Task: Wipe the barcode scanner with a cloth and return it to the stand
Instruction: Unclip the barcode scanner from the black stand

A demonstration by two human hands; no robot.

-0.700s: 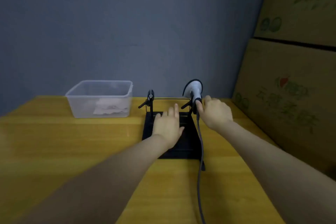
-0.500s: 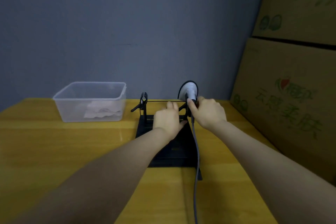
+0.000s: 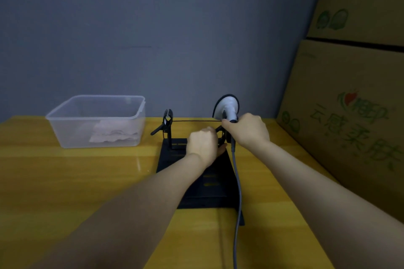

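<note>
Head view: the right hand (image 3: 247, 130) grips the barcode scanner (image 3: 227, 107), which sits in its stand (image 3: 196, 181); the left hand (image 3: 202, 145) curls at the clamp beside it. The cloth (image 3: 113, 134) lies untouched in the clear bin (image 3: 98, 120), so wiping is not yet begun.

- The right hand (image 3: 249, 130) held the scanner (image 3: 227, 108) by its handle.
- The left hand (image 3: 202, 145) gripped the black stand (image 3: 205, 181).
- A cloth (image 3: 113, 134) lay in the clear box (image 3: 65, 129).
</note>
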